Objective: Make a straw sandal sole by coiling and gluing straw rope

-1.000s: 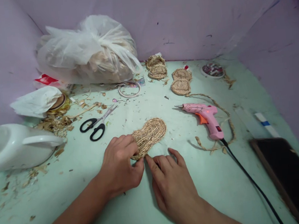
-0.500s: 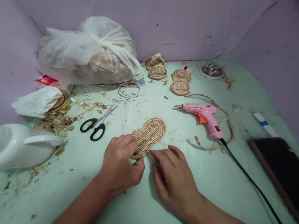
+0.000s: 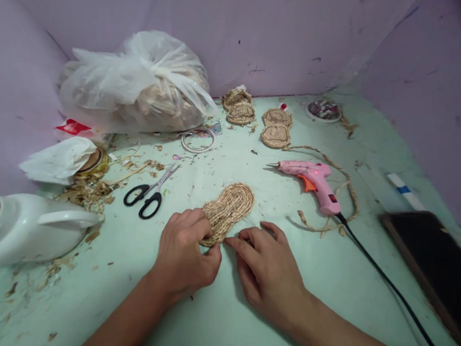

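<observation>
The thumb and fingers of the left hand (image 3: 189,247) pinch the near end of a woven straw mat (image 3: 233,205), which lies on the pale green table (image 3: 213,332) in front of the person. The fingers of the right hand (image 3: 267,262) are loosely bent and a little spread, holding nothing visible; its index fingertip is at the mat's near edge, and whether it touches I cannot tell.

Beyond the mat to the left lie open scissors (image 3: 151,191); to the right, a pink glue gun (image 3: 310,179) lies on its side, a braided cord (image 3: 353,188) curving around it. Left of the scissors is a white jug (image 3: 35,224), its mouth showing a brownish inside; any contents are unclear. At the back, a clear plastic bag (image 3: 141,89), gathered at the top, bulges with tan, dry-looking material. In the far right corner, a round white dish (image 3: 312,115) holds small red, white and dark bits.
</observation>
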The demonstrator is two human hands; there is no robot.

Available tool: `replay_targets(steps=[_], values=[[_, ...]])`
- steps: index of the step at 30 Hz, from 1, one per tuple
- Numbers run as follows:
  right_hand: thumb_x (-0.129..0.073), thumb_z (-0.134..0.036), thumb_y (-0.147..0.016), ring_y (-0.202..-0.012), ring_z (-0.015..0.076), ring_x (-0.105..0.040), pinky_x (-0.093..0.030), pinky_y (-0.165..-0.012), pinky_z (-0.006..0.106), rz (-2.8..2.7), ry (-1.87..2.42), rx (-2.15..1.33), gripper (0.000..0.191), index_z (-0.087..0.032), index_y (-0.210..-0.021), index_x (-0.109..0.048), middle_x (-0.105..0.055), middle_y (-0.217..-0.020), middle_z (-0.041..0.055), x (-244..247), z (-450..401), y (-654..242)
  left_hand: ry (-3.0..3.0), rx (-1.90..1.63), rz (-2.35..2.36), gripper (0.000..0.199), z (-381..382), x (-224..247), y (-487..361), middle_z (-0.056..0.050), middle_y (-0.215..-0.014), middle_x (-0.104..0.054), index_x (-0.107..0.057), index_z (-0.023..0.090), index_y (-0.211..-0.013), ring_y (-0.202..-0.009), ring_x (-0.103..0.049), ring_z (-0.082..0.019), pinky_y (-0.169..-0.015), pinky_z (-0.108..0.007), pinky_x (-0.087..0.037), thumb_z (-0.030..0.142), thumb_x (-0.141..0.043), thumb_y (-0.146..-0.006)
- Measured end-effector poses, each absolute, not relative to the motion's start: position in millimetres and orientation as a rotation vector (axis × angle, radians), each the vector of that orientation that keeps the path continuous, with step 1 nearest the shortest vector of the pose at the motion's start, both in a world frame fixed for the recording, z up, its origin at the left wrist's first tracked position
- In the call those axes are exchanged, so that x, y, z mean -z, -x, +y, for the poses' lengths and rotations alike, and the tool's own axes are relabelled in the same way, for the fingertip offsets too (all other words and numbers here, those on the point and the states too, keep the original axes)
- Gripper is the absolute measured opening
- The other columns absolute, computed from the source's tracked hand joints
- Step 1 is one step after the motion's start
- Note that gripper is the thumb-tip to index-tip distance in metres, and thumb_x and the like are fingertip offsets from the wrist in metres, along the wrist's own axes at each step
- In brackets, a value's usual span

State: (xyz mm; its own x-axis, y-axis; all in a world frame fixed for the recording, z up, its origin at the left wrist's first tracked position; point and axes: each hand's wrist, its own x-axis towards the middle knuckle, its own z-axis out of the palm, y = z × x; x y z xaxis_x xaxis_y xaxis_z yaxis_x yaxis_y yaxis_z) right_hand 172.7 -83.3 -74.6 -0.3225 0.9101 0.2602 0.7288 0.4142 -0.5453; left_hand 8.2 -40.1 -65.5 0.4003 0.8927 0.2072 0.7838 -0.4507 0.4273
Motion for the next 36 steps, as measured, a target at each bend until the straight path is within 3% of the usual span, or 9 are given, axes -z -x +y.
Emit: replay_targets(steps=[6, 11, 14, 17, 21, 27, 30, 33, 36], values=[[-0.045, -0.004, -0.076, -0.065, 0.0139, -0.047, -0.039, -0.073, 0.035, -1.765, 1.397, -0.383, 0.015, -0.02, -0.077, -0.045, -0.05, -0.068, -0.0011, 72, -80, -180, -2.427, -0.499, 1.468, 0.008, -44, 60, -5, -0.005, -0.073, -0.054, -0.049, 0.018, -0.074, -0.071, -0.049, -0.021, -0.064, -0.036, -0.038, 0.019, -0.051, -0.066], [-0.046, -0.01, -0.078, -0.065, 0.0145, -0.047, -0.04, -0.066, 0.032, -1.689, 1.46, -0.367, 0.012, -0.02, -0.084, -0.047, -0.051, -0.072, -0.0002, 73, -74, -191, -2.469, -0.697, 1.398, 0.023, -55, 51, 3, -0.008, -0.081, -0.058, -0.047, 0.017, -0.092, -0.074, -0.052, -0.023, -0.068, -0.039, -0.04, 0.019, -0.049, -0.069], [-0.047, -0.014, -0.079, -0.066, 0.0147, -0.049, -0.041, -0.064, 0.031, -1.616, 1.528, -0.378, 0.011, -0.021, -0.088, -0.048, -0.053, -0.077, 0.0007, 73, -70, -197, -2.527, -0.838, 1.39, 0.033, -60, 46, 8, -0.01, -0.095, -0.058, -0.045, 0.017, -0.102, -0.086, -0.053, -0.025, -0.076, -0.041, -0.041, 0.016, -0.05, -0.069], [-0.046, -0.017, -0.079, -0.068, 0.0149, -0.051, -0.042, -0.063, 0.03, -1.555, 1.591, -0.394, 0.013, -0.021, -0.091, -0.049, -0.055, -0.083, 0.0018, 70, -68, -202, -2.525, -0.672, 1.486, 0.043, -57, 46, 11, -0.012, -0.111, -0.054, -0.043, 0.018, -0.11, -0.102, -0.049, -0.028, -0.086, -0.043, -0.039, 0.018, -0.054, -0.068], [-0.047, -0.021, -0.078, -0.068, 0.0147, -0.053, -0.043, -0.058, 0.028, -1.492, 1.618, -0.461, 0.016, -0.02, -0.094, -0.05, -0.056, -0.084, 0.0023, 65, -67, -202, -2.505, -0.395, 1.521, 0.051, -49, 51, 8, -0.014, -0.119, -0.051, -0.042, 0.016, -0.118, -0.11, -0.046, -0.03, -0.09, -0.045, -0.037, 0.027, -0.058, -0.071], [-0.046, -0.021, -0.078, -0.07, 0.0152, -0.056, -0.044, -0.057, 0.027, -1.45, 1.63, -0.55, 0.02, -0.019, -0.098, -0.05, -0.059, -0.089, 0.0042, 63, -67, -202, -2.55, -0.428, 1.53, 0.045, -52, 52, 1, -0.014, -0.109, -0.059, -0.045, 0.014, -0.114, -0.097, -0.054, -0.028, -0.084, -0.045, -0.04, 0.025, -0.056, -0.072], [-0.045, -0.018, -0.076, -0.079, 0.0166, -0.058, -0.046, -0.069, 0.032, -1.532, 1.543, -0.55, 0.027, -0.018, -0.103, -0.048, -0.059, -0.098, 0.0071, 61, -63, -207, -2.581, -0.535, 1.493, 0.05, -58, 40, 4, -0.015, -0.104, -0.062, -0.045, 0.01, -0.116, -0.088, -0.058, -0.027, -0.082, -0.045, -0.041, 0.029, -0.055, -0.071], [-0.048, -0.016, -0.072, -0.096, 0.0195, -0.055, -0.043, -0.085, 0.039, -1.676, 1.378, -0.58, 0.036, -0.017, -0.109, -0.047, -0.057, -0.107, 0.01, 59, -61, -212, -2.385, -0.657, 1.498, 0.051, -59, 18, 10, -0.011, -0.098, -0.065, -0.048, 0.013, -0.116, -0.084, -0.059, -0.025, -0.075, -0.038, -0.044, 0.038, -0.052, -0.073], [-0.048, -0.019, -0.073, -0.09, 0.0183, -0.058, -0.045, -0.081, 0.037, -1.659, 1.273, -0.869, 0.036, -0.017, -0.109, -0.048, -0.063, -0.097, 0.0075, 58, -61, -212, -2.056, -0.66, 1.512, 0.039, -47, -1, 8, -0.004, -0.082, -0.066, -0.057, 0.019, -0.104, -0.072, -0.06, -0.02, -0.064, -0.03, -0.044, 0.045, -0.044, -0.078]])
